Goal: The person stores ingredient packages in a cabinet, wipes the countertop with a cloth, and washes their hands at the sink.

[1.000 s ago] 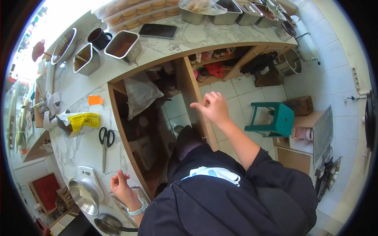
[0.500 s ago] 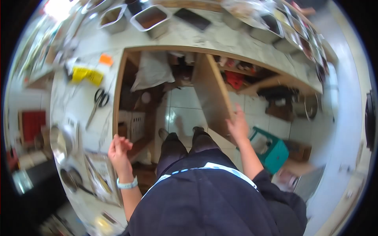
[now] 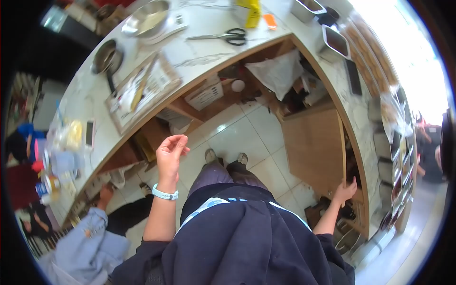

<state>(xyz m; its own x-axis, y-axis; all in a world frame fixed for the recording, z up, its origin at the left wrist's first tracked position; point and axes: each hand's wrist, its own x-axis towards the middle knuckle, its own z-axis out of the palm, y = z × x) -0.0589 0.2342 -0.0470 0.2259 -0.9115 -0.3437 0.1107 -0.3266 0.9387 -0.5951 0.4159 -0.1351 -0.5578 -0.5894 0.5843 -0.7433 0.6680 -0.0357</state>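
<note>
Head view put the left hand (image 3: 170, 154) nearest, raised at 9 o'clock, fingers curled toward the thumb and nothing seen between them; whether the tips met could not be told. At 4 o'clock the right hand (image 3: 345, 192) was at the edge of the door (image 3: 313, 140), seemingly touching; whether it gripped or merely rested did not show. The door stood at 3 o'clock. Handling it well, I judged, called for light, even pressure at that edge, fingertips clear of the frame and shoes (image 3: 242, 158) out of its sweep. A sleeve (image 3: 97, 223) of another person showed at 8 o'clock.

Under the worktop (image 3: 202, 56), a white bag (image 3: 279, 75) lay at 1 o'clock, contents hidden, and a slotted box (image 3: 205, 97) at 11.

On top, a bowl (image 3: 137, 23) at 11 o'clock held something pale; the pot (image 3: 98, 61) at 10 had contents too blurred to name. Between 1 and 2, a tin (image 3: 328, 53) held something brown. Farther off, clear tubs (image 3: 368, 59) at 2 held tan rounds.
</note>
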